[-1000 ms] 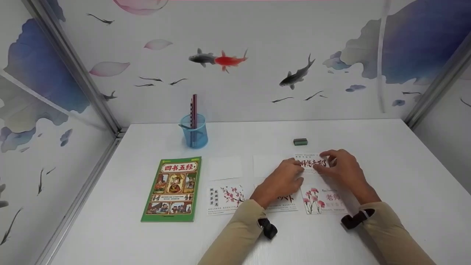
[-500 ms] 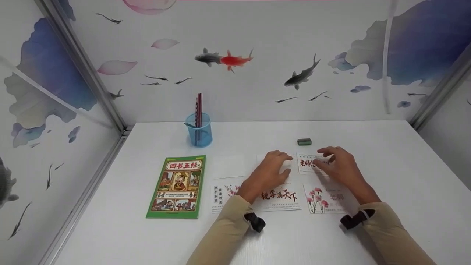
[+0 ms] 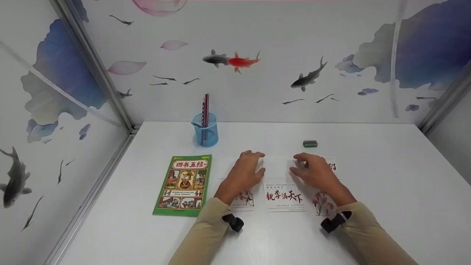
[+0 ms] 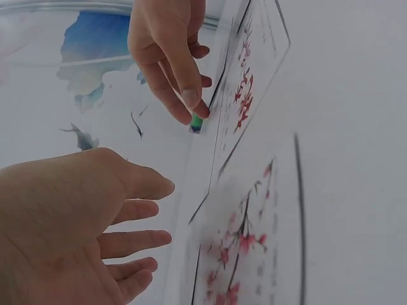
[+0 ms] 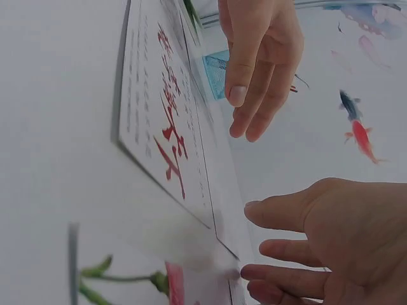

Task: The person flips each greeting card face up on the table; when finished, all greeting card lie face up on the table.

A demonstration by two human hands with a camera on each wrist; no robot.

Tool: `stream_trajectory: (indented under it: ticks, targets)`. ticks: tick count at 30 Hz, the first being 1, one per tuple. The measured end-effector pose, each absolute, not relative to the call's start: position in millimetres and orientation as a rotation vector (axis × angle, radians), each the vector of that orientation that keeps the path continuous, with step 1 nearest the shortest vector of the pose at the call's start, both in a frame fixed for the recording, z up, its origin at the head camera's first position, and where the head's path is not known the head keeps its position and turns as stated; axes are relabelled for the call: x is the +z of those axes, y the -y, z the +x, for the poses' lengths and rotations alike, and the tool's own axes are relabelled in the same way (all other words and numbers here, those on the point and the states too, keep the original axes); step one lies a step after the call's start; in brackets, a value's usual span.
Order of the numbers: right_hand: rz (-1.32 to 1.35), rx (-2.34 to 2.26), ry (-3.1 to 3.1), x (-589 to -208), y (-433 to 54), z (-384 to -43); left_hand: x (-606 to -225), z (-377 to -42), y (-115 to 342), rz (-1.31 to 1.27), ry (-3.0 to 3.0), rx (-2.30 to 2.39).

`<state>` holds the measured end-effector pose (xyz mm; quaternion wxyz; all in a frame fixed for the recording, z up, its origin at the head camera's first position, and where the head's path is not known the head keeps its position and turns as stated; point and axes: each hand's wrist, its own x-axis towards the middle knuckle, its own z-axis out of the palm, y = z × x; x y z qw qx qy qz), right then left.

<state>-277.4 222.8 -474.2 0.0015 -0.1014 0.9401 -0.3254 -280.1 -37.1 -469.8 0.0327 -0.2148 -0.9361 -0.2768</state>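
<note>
Paper cards lie in two rows on the white table. In the front row are a blossom card (image 3: 247, 203), a card with red calligraphy (image 3: 285, 197) and a carnation card (image 3: 323, 206). Behind them a plain white card (image 3: 278, 165) shows between the hands, and a second calligraphy card (image 3: 332, 167) is partly covered by my right hand (image 3: 317, 173). My left hand (image 3: 241, 175) hovers over the left cards, fingers apart and relaxed. Both palms face each other across the plain card. Neither hand holds anything, as the wrist views also show.
A green-covered book (image 3: 184, 186) lies left of the cards. A blue mesh pen cup (image 3: 205, 134) with pencils stands at the back left. Behind the cards on the right is a small dark green block (image 3: 310, 143). Printed wall panels (image 3: 257, 92) border the table.
The left hand has let go of the back right calligraphy card and moved left over the middle to the left cards. The right hand has left that card and shifted left toward the plain card.
</note>
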Motion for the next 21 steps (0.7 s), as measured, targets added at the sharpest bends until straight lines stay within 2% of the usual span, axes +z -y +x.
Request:
stream_trajectory:
  ticks: [13,21]
  targets:
    - [-0.302,-1.065,-2.908,-480,-213,-276,-483,-284,38,-0.635,2.903,-0.926]
    - [-0.262,-1.282,-2.854,-478,-214,-275,-480,-285,36,-0.649,2.889,-1.032]
